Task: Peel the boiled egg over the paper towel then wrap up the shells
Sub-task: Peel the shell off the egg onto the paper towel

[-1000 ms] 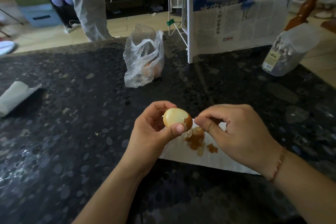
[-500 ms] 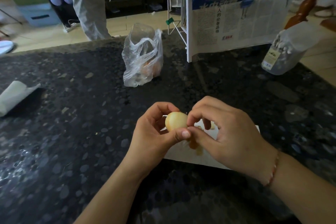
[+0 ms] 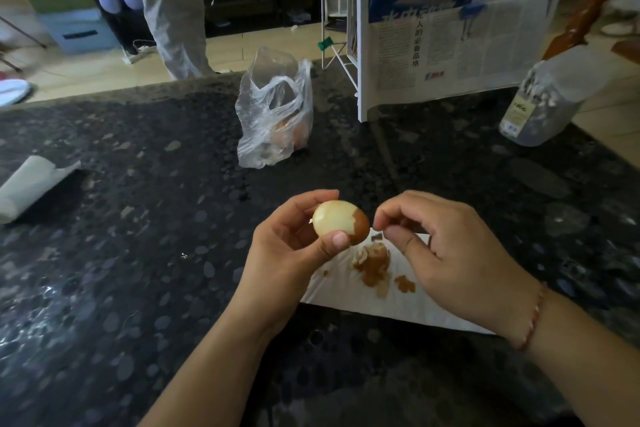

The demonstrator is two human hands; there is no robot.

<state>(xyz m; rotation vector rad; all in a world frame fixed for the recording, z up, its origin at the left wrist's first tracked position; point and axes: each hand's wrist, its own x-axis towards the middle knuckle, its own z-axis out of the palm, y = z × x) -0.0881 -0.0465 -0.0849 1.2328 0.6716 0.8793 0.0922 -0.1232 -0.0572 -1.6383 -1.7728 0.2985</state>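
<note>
Head view, all places given vs the paper towel (image 3: 349,291), which lies flat on the dark speckled counter (image 3: 104,253).

Left hand (image 3: 291,250) is held just above the towel's left edge, closed around the boiled egg (image 3: 339,222): thumb pressed on the near side, fingers curled behind. Egg is mostly bare, pale yellow; brown shell still on its right end.

Right hand (image 3: 446,253) is over the towel's right half, index and thumb pinched together just right of the egg's shelled end. Looks like a tiny shell bit btwn the tips, but too small to be sure. Thin cord bracelet on that wrist.

Shell pieces (image 3: 375,267), brown, lie in a small heap near the towel's middle, w/ a few crumbs just beside it.

Beyond the towel, far side of the counter: clear plastic bag (image 3: 273,114) w/ something orange inside. Far right of it: newspaper (image 3: 460,52) hanging on a white rack, and a clear container (image 3: 540,104). Well left of the towel: paper roll (image 3: 31,184) lying on its side.
</note>
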